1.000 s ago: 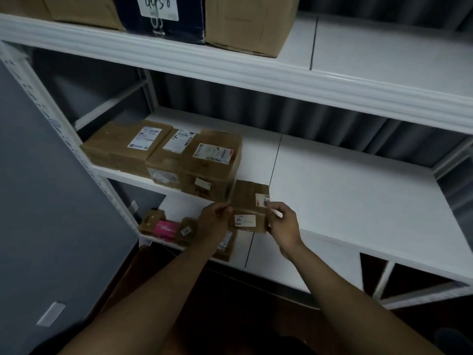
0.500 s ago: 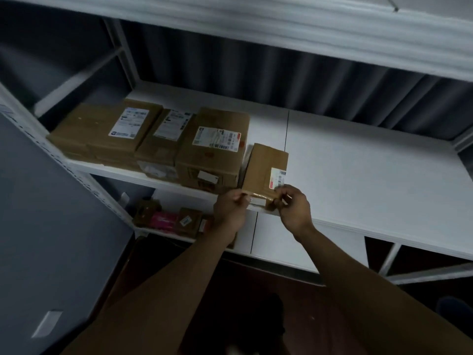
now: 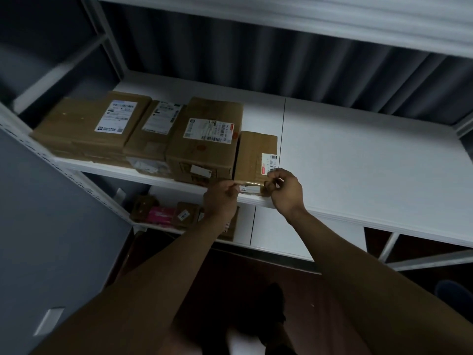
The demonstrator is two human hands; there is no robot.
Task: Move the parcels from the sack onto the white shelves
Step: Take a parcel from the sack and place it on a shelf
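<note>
Pushed further in from the front edge of the white middle shelf [image 3: 358, 160]: small flat brown cardboard parcel [image 3: 253, 155], beside the taller brown box [image 3: 204, 139]. Left hand [image 3: 221, 198] and right hand [image 3: 286, 190] apparently pinching its near corners.

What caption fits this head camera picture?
Both hands, left hand and right hand, set a small parcel on the white shelf.

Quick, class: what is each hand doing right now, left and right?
Left hand: pinches the near edge of the small parcel.
Right hand: pinches the same parcel's near right corner.
</note>
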